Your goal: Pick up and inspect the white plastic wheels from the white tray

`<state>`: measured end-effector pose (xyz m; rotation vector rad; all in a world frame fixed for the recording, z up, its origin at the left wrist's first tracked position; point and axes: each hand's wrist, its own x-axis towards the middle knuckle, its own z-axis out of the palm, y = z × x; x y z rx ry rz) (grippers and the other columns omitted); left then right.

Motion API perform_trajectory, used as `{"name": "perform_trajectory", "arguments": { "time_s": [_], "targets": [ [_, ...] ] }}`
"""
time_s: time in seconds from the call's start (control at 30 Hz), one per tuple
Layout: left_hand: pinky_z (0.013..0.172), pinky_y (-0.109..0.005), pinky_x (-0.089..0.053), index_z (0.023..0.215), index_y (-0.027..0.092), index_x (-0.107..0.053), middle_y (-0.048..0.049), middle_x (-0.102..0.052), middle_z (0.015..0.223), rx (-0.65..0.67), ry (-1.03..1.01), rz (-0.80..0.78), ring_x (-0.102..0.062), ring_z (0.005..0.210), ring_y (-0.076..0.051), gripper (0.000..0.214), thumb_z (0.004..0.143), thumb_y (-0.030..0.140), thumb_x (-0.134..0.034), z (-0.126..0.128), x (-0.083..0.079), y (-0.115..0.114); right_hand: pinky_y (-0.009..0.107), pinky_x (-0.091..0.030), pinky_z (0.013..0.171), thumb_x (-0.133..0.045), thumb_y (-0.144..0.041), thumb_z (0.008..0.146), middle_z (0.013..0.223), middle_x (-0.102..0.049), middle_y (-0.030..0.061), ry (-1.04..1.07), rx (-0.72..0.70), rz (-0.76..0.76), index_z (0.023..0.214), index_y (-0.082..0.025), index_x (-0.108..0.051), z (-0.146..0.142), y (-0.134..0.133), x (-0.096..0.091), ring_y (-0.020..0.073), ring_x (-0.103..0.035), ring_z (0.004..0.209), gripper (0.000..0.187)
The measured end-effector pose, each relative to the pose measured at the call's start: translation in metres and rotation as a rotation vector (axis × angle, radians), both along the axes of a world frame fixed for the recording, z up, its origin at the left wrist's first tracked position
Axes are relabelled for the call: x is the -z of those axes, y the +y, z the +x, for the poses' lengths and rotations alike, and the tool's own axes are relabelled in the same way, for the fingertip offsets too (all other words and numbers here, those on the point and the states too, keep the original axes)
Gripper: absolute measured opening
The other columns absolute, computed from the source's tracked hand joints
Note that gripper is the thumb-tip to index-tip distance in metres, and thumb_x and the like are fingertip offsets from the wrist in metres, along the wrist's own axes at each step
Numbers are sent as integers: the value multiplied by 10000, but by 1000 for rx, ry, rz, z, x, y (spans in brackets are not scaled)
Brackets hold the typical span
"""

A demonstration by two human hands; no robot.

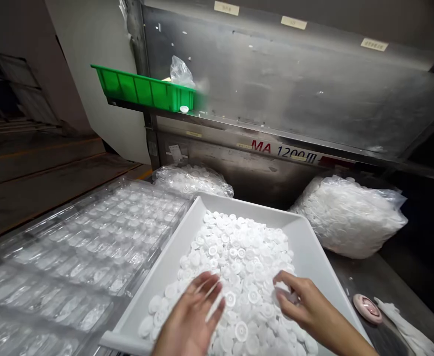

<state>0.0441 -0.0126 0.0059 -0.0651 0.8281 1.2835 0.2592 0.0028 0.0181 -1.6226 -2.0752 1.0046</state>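
Many small round white plastic caps lie heaped in a light grey tray. Over the left part of the heap is my left hand, a little blurred, its fingers apart and nothing seen in them. My right hand is at the right side of the heap, thumb and fingers curled together around a white plastic cap. The fingers partly hide that piece, so I cannot tell whether it is one or more.
Clear plastic trays with rows of filled pockets stand at left. Behind are a bag of white pieces and a fuller bag. A green bin sits on a ledge. At right lie a pink round object and a white glove.
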Motion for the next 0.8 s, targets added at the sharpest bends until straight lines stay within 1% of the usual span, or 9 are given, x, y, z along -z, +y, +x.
{"name": "perform_trajectory", "arguments": {
  "time_s": [0.07,0.1,0.17,0.23,0.3,0.37,0.43,0.6,0.8],
  "targets": [
    [770,-386,-523,983,134,-623,-121,-678,973,87,-47,-6,-645,913,-246,214,785,135,-542,33,0,11,209,-333,515,-421,-227,869,657,-447,-45,64,-48,79,844,-207,-495,-22,6,-18,102,-417,574,81],
    [764,-389,-522,959,132,-622,-108,-682,898,121,-77,-8,-653,866,-239,187,801,175,-530,44,2,16,217,-382,574,-457,-223,852,740,-517,-26,83,-88,106,873,-216,-523,-33,9,-23,118,-478,643,70],
    [757,-352,-523,881,147,-617,-55,-666,755,129,-116,-14,-654,757,-194,142,816,229,-520,56,6,24,290,-443,740,-559,-227,793,983,-575,31,90,-150,145,1016,-242,-569,-51,14,-26,195,-532,876,224],
    [766,-313,-520,914,166,-613,-44,-680,820,93,-123,-10,-653,782,-172,155,817,245,-522,58,11,30,414,-406,904,-632,-273,752,1222,-506,81,89,-181,175,1185,-260,-537,-59,18,-17,291,-437,1122,444],
    [778,-299,-519,1039,193,-596,-56,-676,1023,50,-113,-7,-645,905,-181,238,823,243,-511,53,14,32,508,-327,987,-654,-351,754,1364,-393,102,104,-178,194,1301,-267,-456,-57,21,-3,341,-298,1255,587],
    [776,-289,-521,1115,212,-572,-55,-646,1127,22,-100,-20,-628,981,-189,298,828,226,-494,48,16,33,555,-300,999,-646,-408,770,1419,-325,104,129,-167,189,1345,-284,-405,-51,22,11,356,-244,1291,636],
    [763,-267,-522,1131,203,-566,-55,-647,1121,16,-86,-56,-628,981,-180,319,818,197,-505,45,19,32,579,-305,988,-629,-418,790,1442,-289,104,154,-157,167,1352,-302,-393,-46,21,19,366,-231,1299,621],
    [724,-242,-526,1108,135,-578,-85,-679,1005,62,-70,-146,-645,931,-175,308,812,187,-514,47,20,33,543,-329,1000,-594,-360,820,1442,-289,84,201,-163,99,1333,-314,-420,-43,20,21,345,-211,1321,544],
    [730,-288,-537,1116,130,-569,-86,-696,952,95,-58,-142,-666,869,-184,310,825,164,-467,54,7,31,317,-390,986,-554,-291,849,1401,-285,17,394,-45,-46,1248,-338,-465,-41,20,22,206,-312,1286,412]
  ]
}}
